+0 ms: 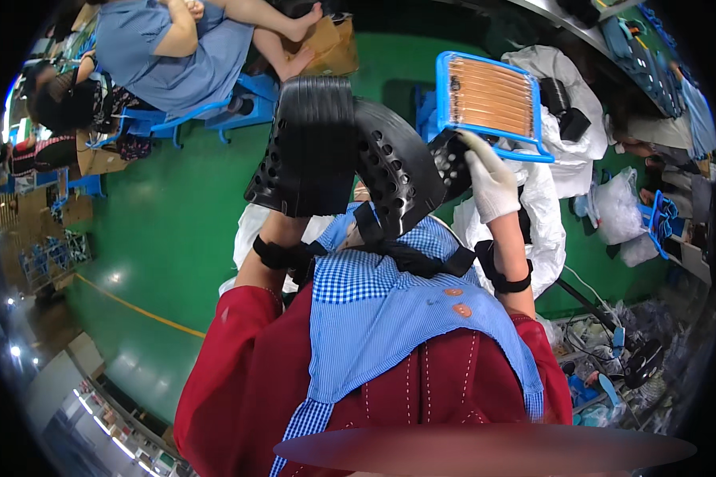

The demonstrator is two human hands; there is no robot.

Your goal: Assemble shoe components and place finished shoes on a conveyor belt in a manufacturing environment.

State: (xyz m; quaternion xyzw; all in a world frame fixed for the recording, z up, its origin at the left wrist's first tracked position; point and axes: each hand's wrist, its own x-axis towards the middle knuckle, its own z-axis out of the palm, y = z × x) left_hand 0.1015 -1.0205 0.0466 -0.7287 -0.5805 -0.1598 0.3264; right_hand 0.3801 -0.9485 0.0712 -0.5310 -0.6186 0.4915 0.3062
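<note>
Two glossy black, curved pieces with rows of round holes are up in front of my chest. The left piece [314, 143] is broad and ribbed along its top. The right piece [398, 163] curves down beside it, its lower end near my lap. My left forearm [282, 230] reaches up behind the left piece, which hides the hand and its fingers. My right hand [489, 175], in a white glove, is closed at the upper edge of a dark perforated part [451, 164], by the right piece. Black bands are around both my forearms.
A blue-framed chair [493, 99] with a brown slatted back stands ahead on the right, beside white sacks [589, 151] with black pieces on them. A seated person in blue [171, 63] is at the far left, near a cardboard box [326, 48]. Plastic bags [624, 211] lie at right.
</note>
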